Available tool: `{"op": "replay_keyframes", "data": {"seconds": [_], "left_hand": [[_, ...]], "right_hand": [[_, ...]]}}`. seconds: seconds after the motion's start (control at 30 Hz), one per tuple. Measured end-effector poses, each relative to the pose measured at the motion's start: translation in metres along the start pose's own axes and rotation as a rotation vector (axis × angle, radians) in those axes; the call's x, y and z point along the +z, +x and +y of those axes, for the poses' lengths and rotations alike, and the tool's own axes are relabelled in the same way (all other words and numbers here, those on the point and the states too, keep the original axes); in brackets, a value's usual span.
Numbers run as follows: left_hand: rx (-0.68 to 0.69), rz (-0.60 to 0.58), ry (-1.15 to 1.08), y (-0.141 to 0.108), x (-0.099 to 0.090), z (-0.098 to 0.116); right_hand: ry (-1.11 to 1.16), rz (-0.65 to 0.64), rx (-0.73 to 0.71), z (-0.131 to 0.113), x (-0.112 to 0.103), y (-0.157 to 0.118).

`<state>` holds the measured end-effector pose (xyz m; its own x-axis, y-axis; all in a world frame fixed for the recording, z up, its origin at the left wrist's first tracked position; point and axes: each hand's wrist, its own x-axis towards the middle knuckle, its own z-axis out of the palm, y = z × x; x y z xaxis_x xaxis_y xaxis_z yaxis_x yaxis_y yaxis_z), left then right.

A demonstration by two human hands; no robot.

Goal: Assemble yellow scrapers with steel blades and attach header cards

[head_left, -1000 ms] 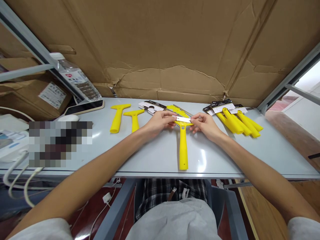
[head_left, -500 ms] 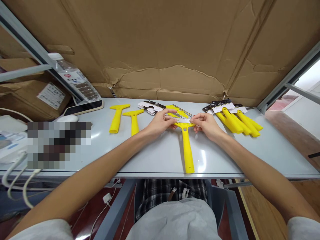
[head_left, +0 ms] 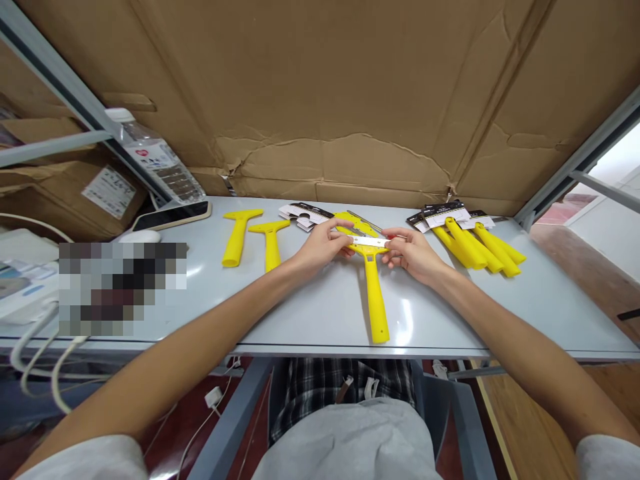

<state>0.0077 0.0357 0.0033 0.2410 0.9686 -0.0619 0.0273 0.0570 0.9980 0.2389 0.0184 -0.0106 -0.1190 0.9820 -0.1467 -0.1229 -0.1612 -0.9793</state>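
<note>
A yellow scraper handle [head_left: 376, 300] points toward the table's front edge, its wide head away from me. Across that head lies a flat metal strip [head_left: 369, 242]. My left hand [head_left: 325, 243] pinches the left end of the head and strip, fingers closed. At the right end, my right hand [head_left: 410, 252] grips the strip and head between thumb and fingers. Just beyond the hands are yellow flat pieces [head_left: 357, 223] with thin metal parts, partly hidden. Two more yellow handles, one [head_left: 237, 237] and another [head_left: 271, 245], lie to the left.
Several yellow scrapers [head_left: 490, 250] with black and white cards [head_left: 445, 212] lie at the right. More cards [head_left: 306, 215] are behind my left hand. A phone [head_left: 173, 215], a bottle [head_left: 160, 160] and white cables [head_left: 30, 360] stand or lie left. Cardboard [head_left: 330, 100] lines the back.
The metal strip now shows flatter and brighter across the head. The right fingers have shifted slightly at its end. The view has moved a little.
</note>
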Motion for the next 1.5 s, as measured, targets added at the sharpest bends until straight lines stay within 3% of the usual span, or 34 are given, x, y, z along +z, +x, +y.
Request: {"op": "replay_keyframes", "data": {"seconds": [0.2,0.4,0.6,1.23,1.5], "left_hand": [[-0.129,-0.065,-0.087,0.0017,0.002,-0.0031],[-0.085,-0.047,-0.052,0.0029,0.0006,-0.0067],[-0.059,-0.01,-0.039,0.0055,0.0,-0.0088],[-0.013,-0.03,0.014,0.0034,-0.0006,-0.0064],[-0.061,-0.057,0.047,0.0031,-0.001,-0.0027]], "right_hand": [[0.018,0.033,-0.042,-0.001,0.0021,-0.0018],[-0.008,-0.051,0.033,0.0038,0.0023,-0.0004],[-0.069,-0.054,0.114,0.003,0.0008,0.0008],[-0.067,-0.095,0.14,0.0017,-0.0008,-0.0002],[-0.064,-0.066,0.136,0.0028,-0.0008,0.0011]]}}
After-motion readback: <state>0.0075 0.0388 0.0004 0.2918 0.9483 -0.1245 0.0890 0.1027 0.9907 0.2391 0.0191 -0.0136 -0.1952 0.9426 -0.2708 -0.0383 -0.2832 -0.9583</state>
